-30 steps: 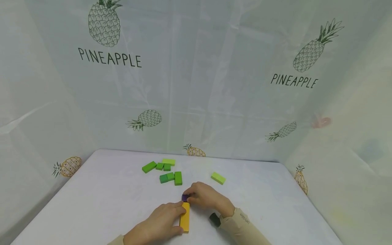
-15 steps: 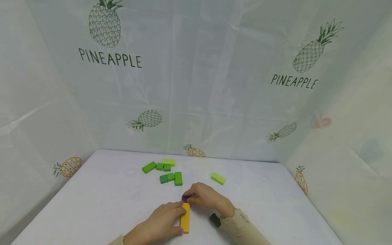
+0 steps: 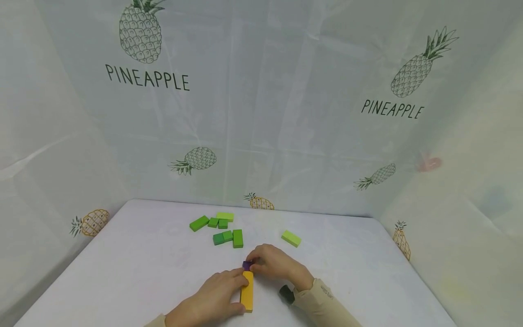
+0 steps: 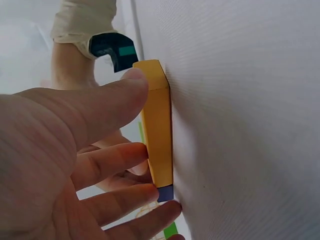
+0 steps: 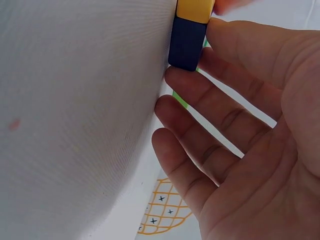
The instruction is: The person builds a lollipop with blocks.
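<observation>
A long yellow block (image 3: 247, 297) lies on the white table, pointing away from the person. My left hand (image 3: 212, 294) holds it from the left, thumb at its near end and fingertips along its side toward the far end. At that far end sits a small dark purple block (image 3: 247, 265), in line with the yellow one. My right hand (image 3: 273, 262) pinches the purple block from the right with thumb and fingers. In the right wrist view the purple block (image 5: 187, 44) meets the end of the yellow block (image 5: 195, 10), the remaining fingers spread below.
Beyond the hands several green blocks (image 3: 238, 238) lie in two loose groups. A light green block (image 3: 291, 238) lies alone to their right. A black device (image 3: 287, 294) sits at the right wrist. A pineapple-print curtain (image 3: 286, 113) rises behind the table (image 3: 122, 272).
Both hands stay nearly where they were on the yellow and purple blocks. The right fingertips have shifted slightly, showing a little more of the purple block.
</observation>
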`<state>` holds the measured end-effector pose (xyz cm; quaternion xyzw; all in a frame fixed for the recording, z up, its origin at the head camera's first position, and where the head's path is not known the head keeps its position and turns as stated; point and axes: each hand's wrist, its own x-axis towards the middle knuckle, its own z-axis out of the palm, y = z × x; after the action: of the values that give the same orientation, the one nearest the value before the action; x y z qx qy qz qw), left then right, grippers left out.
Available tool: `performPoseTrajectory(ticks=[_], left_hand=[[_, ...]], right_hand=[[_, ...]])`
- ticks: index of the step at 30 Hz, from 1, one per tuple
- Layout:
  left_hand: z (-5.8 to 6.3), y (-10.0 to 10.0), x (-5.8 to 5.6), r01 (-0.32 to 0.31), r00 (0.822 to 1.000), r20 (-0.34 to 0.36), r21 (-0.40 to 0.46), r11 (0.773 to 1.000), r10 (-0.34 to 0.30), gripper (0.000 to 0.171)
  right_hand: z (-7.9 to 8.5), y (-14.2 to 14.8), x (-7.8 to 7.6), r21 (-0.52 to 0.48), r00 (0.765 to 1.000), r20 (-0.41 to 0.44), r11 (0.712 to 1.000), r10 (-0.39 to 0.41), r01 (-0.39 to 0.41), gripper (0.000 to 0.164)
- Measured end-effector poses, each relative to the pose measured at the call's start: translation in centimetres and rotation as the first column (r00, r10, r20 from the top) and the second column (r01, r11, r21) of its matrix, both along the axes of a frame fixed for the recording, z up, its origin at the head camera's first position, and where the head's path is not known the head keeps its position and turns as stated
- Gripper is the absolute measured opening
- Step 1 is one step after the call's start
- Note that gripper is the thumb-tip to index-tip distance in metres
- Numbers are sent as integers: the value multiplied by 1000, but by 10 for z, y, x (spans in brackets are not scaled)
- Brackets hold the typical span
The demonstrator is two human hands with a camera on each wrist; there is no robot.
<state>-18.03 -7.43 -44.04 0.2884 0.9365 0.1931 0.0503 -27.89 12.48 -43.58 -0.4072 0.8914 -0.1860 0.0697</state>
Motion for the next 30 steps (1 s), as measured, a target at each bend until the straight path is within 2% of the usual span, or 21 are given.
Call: performPoseTrajectory(ticks=[6,10,16,22,30], left_hand=[[0,-1,0,8,1000,-7,-1,1000,-8,46],[2,0,0,-5,1000,24,-3,1000,5,47],[2,-1,-1,-1,1000,25,-5,1000,1,46],[0,-2,-2,12,1000,-6,-12,1000,-12,46],[1,0,-2,-26,999,27,-7,1000,27,49]], right_hand=[[-1,0,2,24,1000,-9,999,-23,23,22],[-1,1,7,51,998,-18,997,-65,66,30],[-1,7,24,103,994,-26,988,-109,111,41],[0,11,42,166,987,16,973,-163,158,54],[-2,10,54,208,988,-26,966,-154,156,64]])
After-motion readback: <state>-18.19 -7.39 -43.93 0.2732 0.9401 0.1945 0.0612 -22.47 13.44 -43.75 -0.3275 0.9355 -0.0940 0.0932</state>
